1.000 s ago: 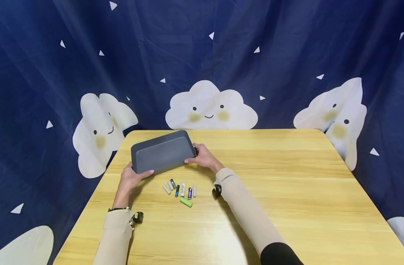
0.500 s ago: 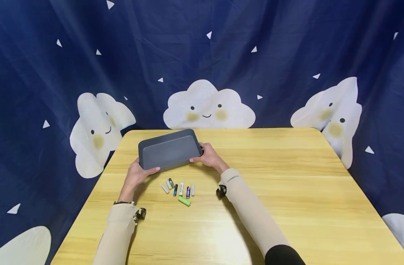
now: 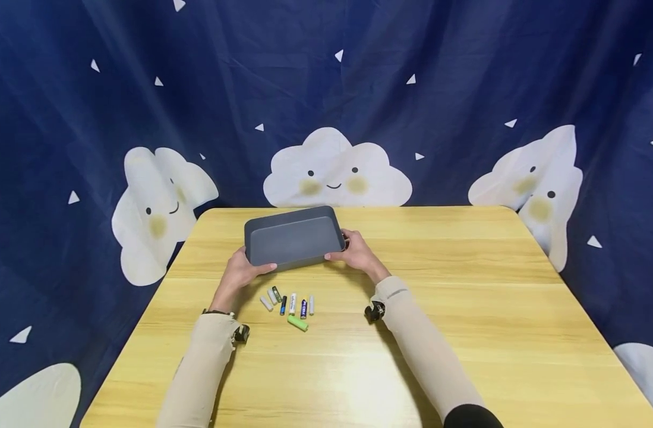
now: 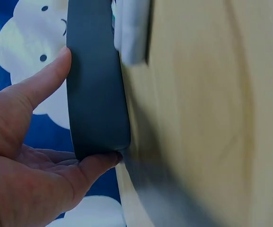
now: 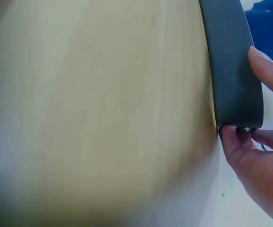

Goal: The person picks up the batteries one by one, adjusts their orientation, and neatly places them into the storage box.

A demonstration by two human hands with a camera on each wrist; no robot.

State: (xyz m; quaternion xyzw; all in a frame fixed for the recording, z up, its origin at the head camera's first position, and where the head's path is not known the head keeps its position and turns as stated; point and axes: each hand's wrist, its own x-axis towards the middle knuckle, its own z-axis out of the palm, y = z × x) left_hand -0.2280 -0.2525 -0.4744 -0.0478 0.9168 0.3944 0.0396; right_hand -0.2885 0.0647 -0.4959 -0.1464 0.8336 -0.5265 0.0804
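Observation:
A dark grey rectangular tray (image 3: 299, 238) stands slightly askew at the back of the table, with nothing visible inside it. My left hand (image 3: 240, 271) grips its left end, thumb on the near rim and fingers round the end wall. At the opposite end my right hand (image 3: 356, 251) holds the near right corner in the same way. Both wrist views show fingers reaching toward the tray's lower edge; whether it touches the table I cannot tell. In front of the tray lie several batteries, among them a green one (image 3: 297, 323), a dark blue one (image 3: 303, 308) and a white one (image 3: 292, 304).
The light wooden table (image 3: 465, 309) extends well to the right of the tray. Behind it hangs a dark blue curtain (image 3: 240, 71) with white clouds, close to the table's back edge.
Both hands have moved the tray to the right along the back of the table, keeping hold of its two ends. The batteries lie as before; the head view has shifted slightly.

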